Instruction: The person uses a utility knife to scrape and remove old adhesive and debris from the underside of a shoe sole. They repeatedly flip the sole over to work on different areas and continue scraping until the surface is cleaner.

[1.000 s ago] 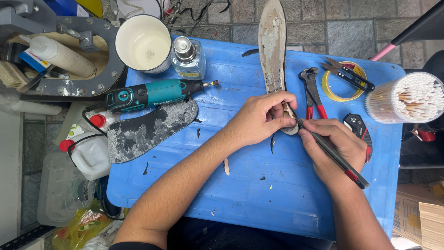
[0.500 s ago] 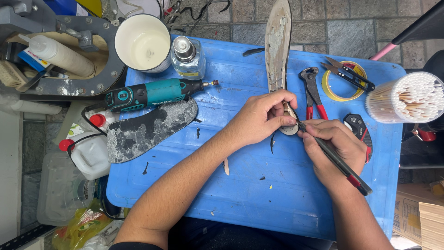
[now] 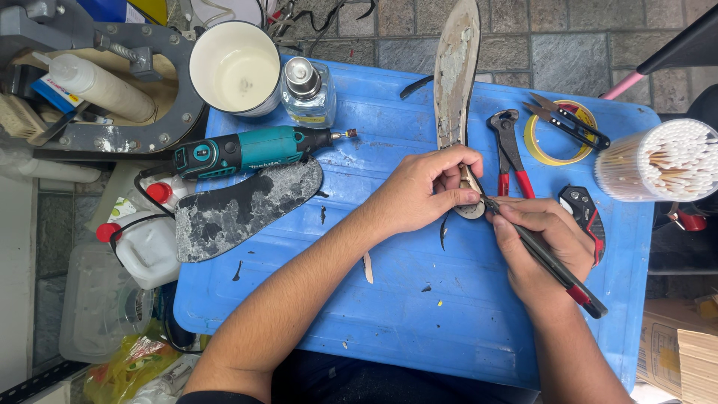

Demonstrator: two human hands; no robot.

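Blue plastic worktop (image 3: 419, 329); grey stone-tiled floor (image 3: 583, 45) behind, apparently outdoors; even daylight.

Two soles — worn one (image 3: 455, 75), grey one (image 3: 239, 209); one rotary tool (image 3: 247, 150); one pincers (image 3: 510, 150).

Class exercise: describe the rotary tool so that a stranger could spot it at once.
Start at the blue lid used as a worktop. Along its upper left lies the rotary tool, just above the dark insole. It alone has a teal body with a black grip.
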